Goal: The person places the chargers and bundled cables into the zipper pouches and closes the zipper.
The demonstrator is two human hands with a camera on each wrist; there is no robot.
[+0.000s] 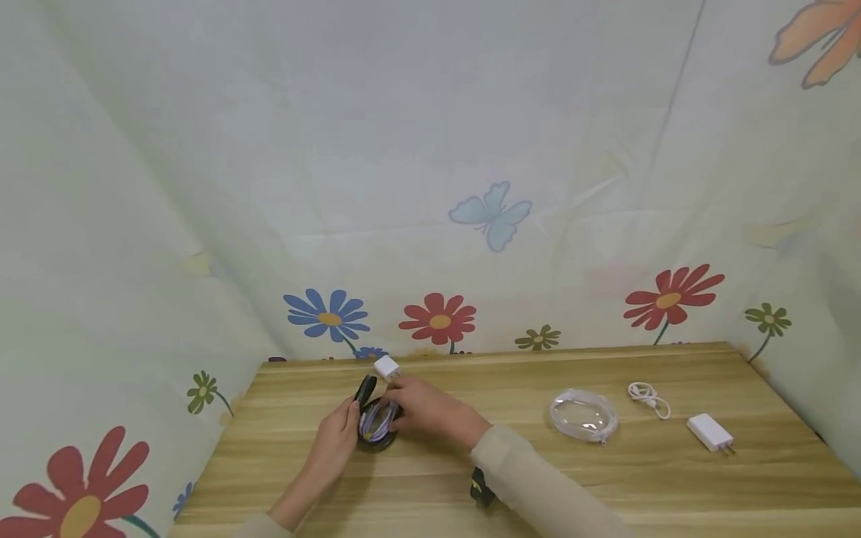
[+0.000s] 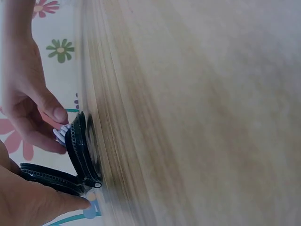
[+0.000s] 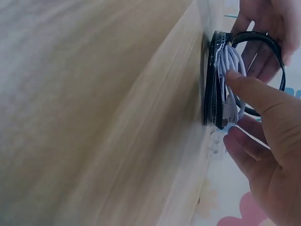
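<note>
A round black zip case [image 1: 365, 390] lies opened on the wooden table, its lid tilted up. Inside its base sits a coiled pale cable [image 1: 378, 423] with a white plug end, clearer in the right wrist view as loops of cable [image 3: 231, 61]. My left hand [image 1: 336, 436] holds the raised lid at its left edge, thumb against it in the left wrist view. From the right, my right hand [image 1: 427, 407] grips the coil, with the thumb [image 3: 249, 89] on the loops and the fingers at the far side.
Just behind the hands is a white charger plug [image 1: 386, 367]. Toward the right lie a clear round case [image 1: 584, 415], a small white coiled cord [image 1: 649, 398] and another white charger [image 1: 711, 433]. A dark item [image 1: 480, 487] is partly hidden by my right sleeve. Printed cloth walls surround the table.
</note>
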